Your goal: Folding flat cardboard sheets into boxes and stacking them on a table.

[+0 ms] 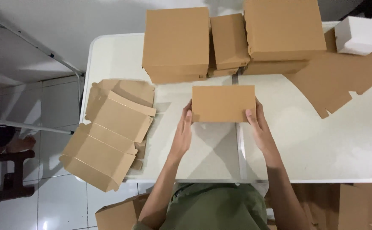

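Head view, looking straight down: I hold a closed brown cardboard box (223, 103) between my two hands, near the middle of the white table (322, 149). It is plain, flat-topped and rectangular, with clean edges and no print that I can see. My left hand (185, 123) presses flat against its left end, fingers straight and together. My right hand (255, 121) presses the right end, thumb lying on the near top corner. Neither hand curls around it; the box is squeezed between the palms.

Whether the box rests on the table or hangs just above it, I cannot tell. Its underside and far wall are hidden. My elbows are cut off by the bottom edge, where my green shirt (216, 208) fills the frame.

Along the far edge stand finished boxes (176, 40) in three stacks; their upper parts run out of the frame, so I count at least five. A pile of flat blanks (109, 132) overhangs the left edge; how many sheets it holds I cannot make out. One flat blank (337, 81) lies near the far right corner, beside two white boxes (357, 35), one cut off. More cardboard (122, 215) shows below the near edge.
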